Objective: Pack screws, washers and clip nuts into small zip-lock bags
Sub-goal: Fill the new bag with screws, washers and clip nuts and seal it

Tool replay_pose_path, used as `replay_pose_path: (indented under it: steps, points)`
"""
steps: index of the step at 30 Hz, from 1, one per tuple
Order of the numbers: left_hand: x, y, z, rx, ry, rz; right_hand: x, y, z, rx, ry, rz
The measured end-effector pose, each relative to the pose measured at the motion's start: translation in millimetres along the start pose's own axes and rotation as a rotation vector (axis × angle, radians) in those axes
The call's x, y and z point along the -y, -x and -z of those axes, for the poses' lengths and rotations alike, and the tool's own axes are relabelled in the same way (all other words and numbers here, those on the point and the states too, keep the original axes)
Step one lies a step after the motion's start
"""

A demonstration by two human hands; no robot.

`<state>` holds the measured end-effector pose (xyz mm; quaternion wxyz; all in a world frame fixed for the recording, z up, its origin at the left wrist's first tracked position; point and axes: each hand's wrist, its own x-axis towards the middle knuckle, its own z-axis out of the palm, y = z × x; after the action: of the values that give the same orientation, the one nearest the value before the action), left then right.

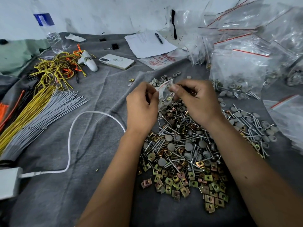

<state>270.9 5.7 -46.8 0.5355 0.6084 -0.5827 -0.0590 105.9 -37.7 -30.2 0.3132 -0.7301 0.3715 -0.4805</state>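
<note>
I see the hardware pile (188, 154) spread on the grey cloth (91, 145) covering the bench; everything below is placed against that pile. Nearest edge of the pile: brass-coloured clip nuts (178, 182). Its middle: long screws (165, 141) mixed with grey round washers (171, 146). Above the pile's far end, both hands are up. Left hand (141, 106) pinches one side of a small zip-lock bag (164, 94), fingers closed on it; right hand (195, 99) pinches the other side at the red-striped top. The bag hangs between them, some parts inside, count unclear. Left of the pile: white cable (70, 136), then grey and yellow wire bundles (34, 115). Beyond the pile to the left: white phone (116, 61), water bottle (47, 28). Beyond it, straight out: paper sheet (147, 45) with a pen (158, 38) on it. Right and beyond: heap of filled zip-lock bags (241, 63).
</note>
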Motion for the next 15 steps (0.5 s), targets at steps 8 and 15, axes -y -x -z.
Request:
replay_pose_path:
  steps: [8,15]
  points:
    - [-1.6,0.3,-0.4,0.031,0.008,-0.029,4.2,1.4,-7.9,-0.059,0.110,0.025]
    - [0.7,-0.4,-0.2,-0.016,0.020,0.013,2.3,0.9,1.4,-0.105,0.102,0.032]
